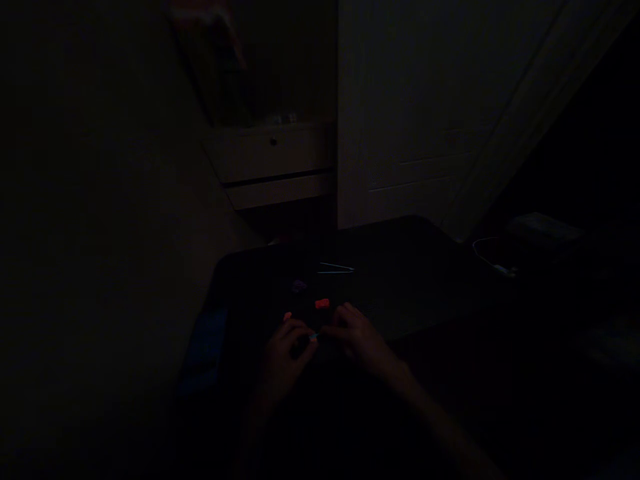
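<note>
The scene is very dark. My left hand (286,355) pinches a small pale piece (313,338), bluish on top and orange below, between thumb and fingertips. From the right, my right hand (356,335) reaches towards that piece, its fingers bent and their tips close to it; whether they hold anything is too dark to make out. Just beyond the hands lies a bright red-orange lump (323,303), perhaps clay. A smaller orange bit (287,317) shows above my left fingers. Farther back is a dark purple lump (299,286).
Thin pale sticks (335,268) forming a V lie on the dark table (400,267) behind the lumps. A flat bluish object (203,350) is at the left edge. A white cable (483,253) curls at the right. Drawers (280,160) and a pale panel (400,120) stand behind.
</note>
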A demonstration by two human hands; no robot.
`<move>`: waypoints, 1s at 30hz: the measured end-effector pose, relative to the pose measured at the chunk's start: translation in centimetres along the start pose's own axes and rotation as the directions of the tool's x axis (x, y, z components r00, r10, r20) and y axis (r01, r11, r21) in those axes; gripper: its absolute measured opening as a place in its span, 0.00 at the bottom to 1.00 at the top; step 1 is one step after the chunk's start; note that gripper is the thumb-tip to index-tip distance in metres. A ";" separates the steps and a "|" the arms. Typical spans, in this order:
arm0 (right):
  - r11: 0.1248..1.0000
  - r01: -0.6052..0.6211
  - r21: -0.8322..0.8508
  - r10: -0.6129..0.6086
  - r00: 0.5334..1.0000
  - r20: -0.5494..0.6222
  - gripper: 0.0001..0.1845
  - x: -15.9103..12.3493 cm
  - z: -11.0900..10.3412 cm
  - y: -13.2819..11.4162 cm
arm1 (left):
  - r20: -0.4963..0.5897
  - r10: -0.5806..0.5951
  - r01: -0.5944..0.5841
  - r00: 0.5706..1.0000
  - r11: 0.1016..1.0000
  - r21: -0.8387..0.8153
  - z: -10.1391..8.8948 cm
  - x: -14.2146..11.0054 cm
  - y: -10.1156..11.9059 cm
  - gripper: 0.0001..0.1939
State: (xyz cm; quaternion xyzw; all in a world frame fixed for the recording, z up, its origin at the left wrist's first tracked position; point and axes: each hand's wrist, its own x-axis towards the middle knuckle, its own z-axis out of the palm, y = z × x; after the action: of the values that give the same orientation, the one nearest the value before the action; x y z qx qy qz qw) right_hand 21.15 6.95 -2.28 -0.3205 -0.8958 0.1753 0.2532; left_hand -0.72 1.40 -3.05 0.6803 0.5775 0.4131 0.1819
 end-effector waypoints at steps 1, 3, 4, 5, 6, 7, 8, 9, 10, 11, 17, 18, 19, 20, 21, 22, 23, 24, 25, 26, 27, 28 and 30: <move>1.000 0.000 0.006 0.000 1.000 0.001 0.22 0.0 0.0 0.0 | -0.001 -0.005 0.005 1.000 1.000 0.003 0.0 0.0 0.0 0.04; 0.999 0.010 0.035 -0.010 1.000 0.003 0.21 0.1 -0.2 0.0 | 0.002 -0.010 0.010 1.000 1.000 0.002 0.1 -0.1 -0.1 0.04; 0.998 0.019 0.060 -0.019 1.000 0.002 0.20 0.1 -0.3 0.1 | 0.003 -0.009 0.009 1.000 1.000 -0.003 0.1 -0.1 -0.1 0.04; 0.996 0.026 0.090 -0.026 1.000 -0.003 0.20 0.1 -0.3 0.2 | 0.003 -0.008 0.009 1.000 1.000 -0.008 0.1 -0.1 -0.2 0.03; 0.991 0.029 0.127 -0.027 0.999 -0.017 0.20 0.1 -0.4 0.3 | -0.002 -0.006 0.006 1.000 1.000 -0.012 0.1 -0.2 -0.2 0.03; 0.985 0.027 0.171 -0.020 0.999 -0.043 0.20 0.1 -0.5 0.4 | -0.009 0.003 -0.003 1.000 1.000 -0.015 0.1 -0.2 -0.2 0.04; 0.976 0.023 0.216 -0.006 0.997 -0.077 0.20 0.0 -0.5 0.5 | -0.013 0.013 -0.014 1.000 1.000 -0.017 0.0 -0.2 -0.3 0.04; 0.966 0.017 0.258 0.013 0.993 -0.114 0.18 0.0 -0.5 0.7 | -0.012 0.023 -0.023 1.000 1.000 -0.018 -0.1 -0.2 -0.3 0.05; 0.956 0.009 0.293 0.037 0.988 -0.149 0.17 -0.1 -0.5 0.8 | -0.007 0.030 -0.030 1.000 0.999 -0.017 -0.2 -0.3 -0.4 0.07; 0.948 -0.003 0.319 0.063 0.982 -0.180 0.15 -0.1 -0.4 0.9 | 0.000 0.033 -0.033 0.999 0.999 -0.018 -0.4 -0.3 -0.5 0.09; 0.933 -0.079 0.351 0.181 0.946 -0.268 0.12 -0.1 0.1 1.1 | 0.014 0.008 -0.007 1.000 0.999 -0.044 -1.1 -0.5 -1.0 0.12; 0.935 -0.082 0.346 0.182 0.946 -0.267 0.12 -0.1 0.1 1.1 | 0.010 0.009 -0.008 1.000 0.999 -0.045 -1.1 -0.6 -1.0 0.12; 0.937 -0.083 0.340 0.182 0.946 -0.268 0.12 0.0 0.1 1.0 | 0.007 0.010 -0.009 1.000 0.999 -0.042 -1.0 -0.6 -1.0 0.11; 0.939 -0.085 0.334 0.182 0.945 -0.271 0.12 0.0 0.1 0.9 | 0.005 0.011 -0.011 1.000 0.999 -0.037 -0.9 -0.6 -1.0 0.11; 0.941 -0.086 0.328 0.181 0.944 -0.274 0.12 0.1 0.1 0.9 | 0.000 0.011 -0.011 1.000 0.999 -0.032 -0.8 -0.6 -0.9 0.10; 0.943 -0.087 0.320 0.182 0.942 -0.281 0.12 0.1 0.2 0.9 | -0.010 0.010 -0.010 1.000 1.000 -0.027 -0.7 -0.6 -0.9 0.09; 0.945 -0.093 0.313 0.188 0.939 -0.289 0.12 0.1 0.4 0.9 | -0.018 0.005 -0.006 1.000 1.000 -0.025 -0.6 -0.6 -0.8 0.08; 0.947 -0.100 0.306 0.197 0.932 -0.303 0.12 0.2 0.5 0.9 | -0.021 0.003 -0.003 1.000 1.000 -0.026 -0.5 -0.5 -0.8 0.07; 0.947 -0.112 0.300 0.210 0.924 -0.320 0.12 0.2 0.7 1.0 | -0.021 0.002 -0.003 1.000 1.000 -0.030 -0.4 -0.5 -0.7 0.05; 0.946 -0.128 0.297 0.230 0.912 -0.339 0.12 0.2 0.9 1.1 | -0.019 0.001 -0.002 1.000 0.999 -0.034 -0.3 -0.4 -0.7 0.04; 0.944 -0.148 0.294 0.253 0.898 -0.360 0.12 0.3 1.1 1.1 | -0.015 0.002 -0.002 1.000 0.999 -0.038 -0.3 -0.4 -0.6 0.04; 0.941 -0.169 0.294 0.277 0.883 -0.380 0.12 0.3 1.3 1.2 | -0.008 0.005 -0.006 1.000 0.999 -0.042 -0.3 -0.3 -0.5 0.04; 0.934 -0.194 0.299 0.311 0.853 -0.419 0.12 0.3 1.5 1.3 | -0.003 0.020 -0.020 1.000 0.999 -0.051 -0.4 -0.2 -0.3 0.05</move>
State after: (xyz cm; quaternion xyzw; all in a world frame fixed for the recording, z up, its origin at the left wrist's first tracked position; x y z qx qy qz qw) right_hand 20.76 7.92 -4.02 -0.4347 -0.7309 0.2358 0.4703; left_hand -1.17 1.22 -3.11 0.6807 0.5601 0.4305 0.1941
